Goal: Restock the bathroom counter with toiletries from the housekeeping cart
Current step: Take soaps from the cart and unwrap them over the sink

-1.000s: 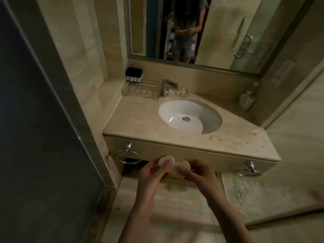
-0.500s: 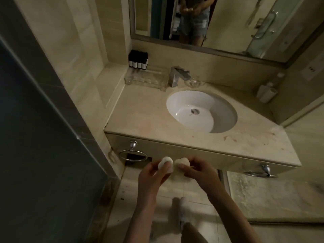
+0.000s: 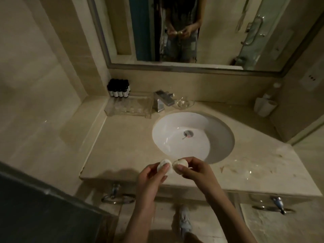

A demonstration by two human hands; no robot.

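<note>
White, round and small, two toiletry pucks hang side by side above the front edge of the counter [image 3: 126, 146], just short of the sink [image 3: 192, 123]. We cannot tell whether they touch. Our left hand [image 3: 150, 179] pinches the left puck [image 3: 164, 166] between thumb and fingertips, and our right hand [image 3: 196, 171] pinches the right puck [image 3: 181, 163] the same way. Neither puck rests on the stone.

At the back left of the counter sits a clear tray [image 3: 128, 107]. Dark bottles [image 3: 119, 88] cluster at its far left corner, inside it or just behind, we cannot say which. A small glass dish [image 3: 185, 102] stands just right of the faucet [image 3: 163, 100], and white cups [image 3: 264, 106] stand at the far right by the wall.

Beige stone forms the counter, blotched near its right front. A framed mirror [image 3: 122, 32] hangs above it and two chrome towel rings [image 3: 118, 199] below. We see pale labels on the bottles, too small to read.
</note>
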